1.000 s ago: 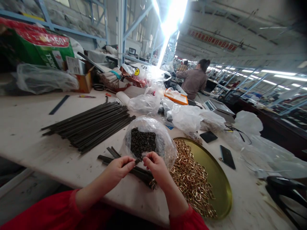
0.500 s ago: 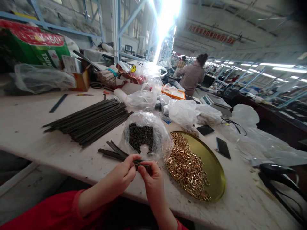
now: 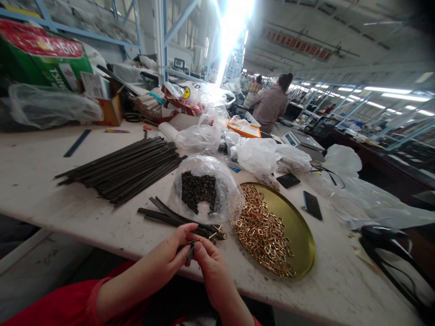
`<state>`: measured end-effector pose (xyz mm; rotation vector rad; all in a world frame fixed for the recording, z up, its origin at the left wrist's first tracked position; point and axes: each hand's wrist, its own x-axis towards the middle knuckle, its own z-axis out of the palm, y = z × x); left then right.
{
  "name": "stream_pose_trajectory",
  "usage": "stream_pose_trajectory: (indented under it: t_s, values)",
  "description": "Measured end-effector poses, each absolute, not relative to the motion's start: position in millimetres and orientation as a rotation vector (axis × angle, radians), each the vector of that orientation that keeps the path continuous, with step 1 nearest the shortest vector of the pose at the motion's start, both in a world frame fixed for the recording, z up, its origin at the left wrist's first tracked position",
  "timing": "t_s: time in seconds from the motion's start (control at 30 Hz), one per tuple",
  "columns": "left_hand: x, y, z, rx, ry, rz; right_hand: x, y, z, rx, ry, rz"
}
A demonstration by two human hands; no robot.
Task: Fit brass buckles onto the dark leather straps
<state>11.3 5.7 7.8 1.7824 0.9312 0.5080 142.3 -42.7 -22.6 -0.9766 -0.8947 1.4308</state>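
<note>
My left hand point(image 3: 174, 250) and my right hand point(image 3: 214, 267) meet over the table's front edge, their fingers closed on a short dark strap point(image 3: 190, 253). A thin gold buckle point(image 3: 193, 242) shows at the fingertips; how it sits on the strap is mostly hidden. Just behind the hands lie several dark straps point(image 3: 163, 217), some with gold buckles point(image 3: 216, 232) at their right ends. A clear plastic bag point(image 3: 227, 194) beyond them holds small dark loops point(image 3: 197, 190). To the right, a gold round tray point(image 3: 301, 240) carries a heap of gold rectangular buckles point(image 3: 261, 231).
Long dark strips point(image 3: 118, 167) lie in a pile at the left. A phone point(image 3: 312, 205), a black flat pad point(image 3: 288, 180) and a scale point(image 3: 304, 142) are at the right. Plastic bags point(image 3: 256, 154) crowd the back. Another person point(image 3: 270, 106) stands farther off.
Both hands have moved slightly down and toward me, the strap between them now tilting downward. Strap ends with gold buckles behind the fingers have come into sight. The view has shifted a little.
</note>
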Motion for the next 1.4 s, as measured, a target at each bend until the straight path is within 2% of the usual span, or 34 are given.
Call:
stream_pose_trajectory:
  t_s: [0.23,0.5,0.63,0.77,1.0,1.13,1.27,1.4]
  values:
    - [3,19,-7,1.822,1.148,0.468,138,-43,-30,-1.195,-0.958,1.161]
    - [-3,19,3,1.492,0.831,0.318,146,-36,-38,-1.372,-1.057,0.969]
    - [-1,19,9,1.430,0.812,0.265,145,-37,-43,-1.426,-1.217,0.987]
    - [-1,18,5,1.292,0.835,0.229,148,-43,-44,-1.438,-1.402,0.862]
    - [-11,18,-6,1.114,0.827,0.196,152,-47,-47,-1.406,-1.529,0.957]
    - [-9,13,-9,1.095,0.867,0.204,152,-50,-48,-1.389,-1.676,0.848]
    - [-6,8,-7,1.154,0.872,0.200,154,-59,-49,-1.365,-1.749,0.778]
    - [-13,8,0,1.447,0.926,-0.018,152,-67,-54,-1.388,-1.577,0.831]
